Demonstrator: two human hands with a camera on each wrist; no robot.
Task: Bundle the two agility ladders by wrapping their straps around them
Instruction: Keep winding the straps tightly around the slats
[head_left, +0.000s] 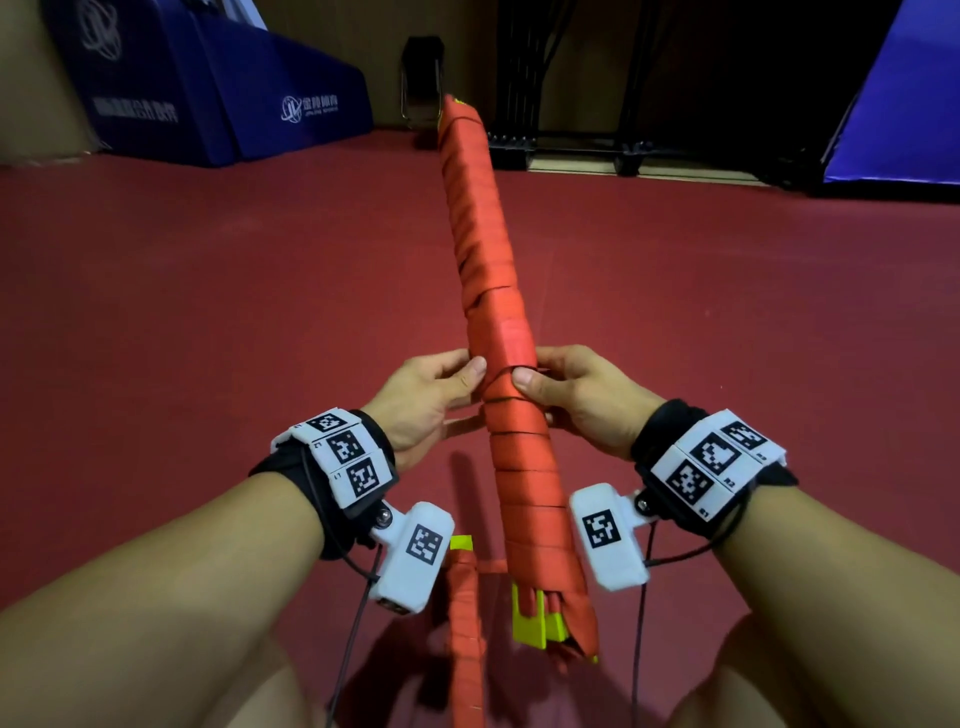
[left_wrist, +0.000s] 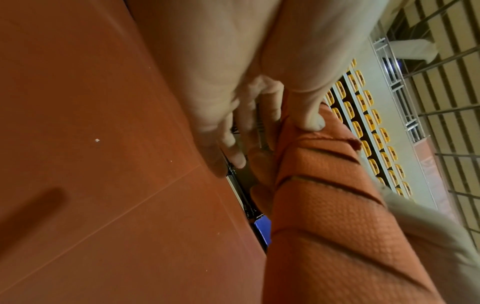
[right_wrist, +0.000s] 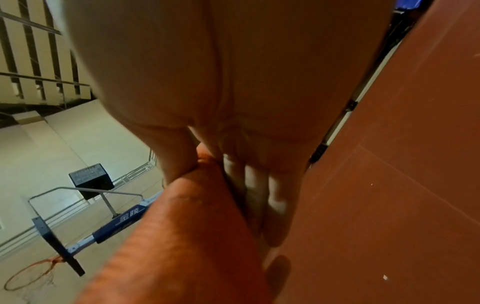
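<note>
Spanning the red floor (head_left: 208, 312) beneath both hands, a gym court sets the scene as a wrapped ladder (head_left: 480, 249) is held in the air, slanting away from the hands. A second ladder (head_left: 465, 613) lies below the left wrist, also strapped. The left hand (head_left: 421, 400) grips the bundle's side, thumb on top, likely steadying it. The right hand (head_left: 576, 395) curls around the opposite side, its thumb pressing the strap (head_left: 506, 387), apparently to keep the last turn from slipping loose.
</note>
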